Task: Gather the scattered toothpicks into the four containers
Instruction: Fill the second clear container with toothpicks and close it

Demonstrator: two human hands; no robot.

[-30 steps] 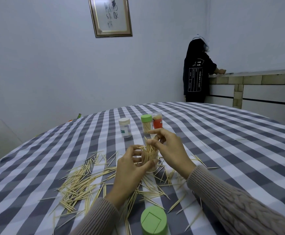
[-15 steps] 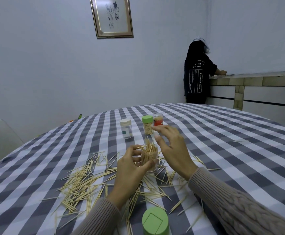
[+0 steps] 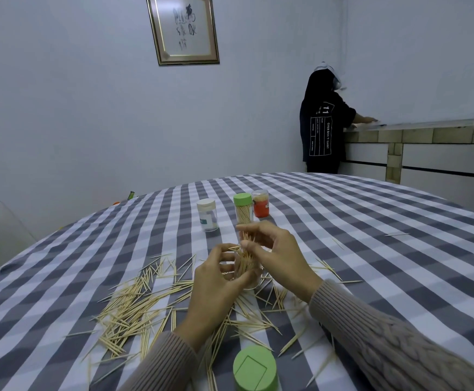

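Clear container [image 3: 254,279]: gripped by left hand [image 3: 216,280], mostly hidden. Right hand [image 3: 275,249] pinches toothpicks [image 3: 246,259] above it. Green lid [image 3: 255,368], nearer: cut off.

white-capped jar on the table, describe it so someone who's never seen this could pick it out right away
On the checked tablecloth, look past the hands to the row of three small jars standing upright near the far middle. The white-capped jar is the leftmost, standing apart from the green-capped jar and the orange jar. Only it has a white cap, a clear body and a small teal label.

Taupe knit sleeves [image 3: 399,340] (right cable-patterned), bare hands.
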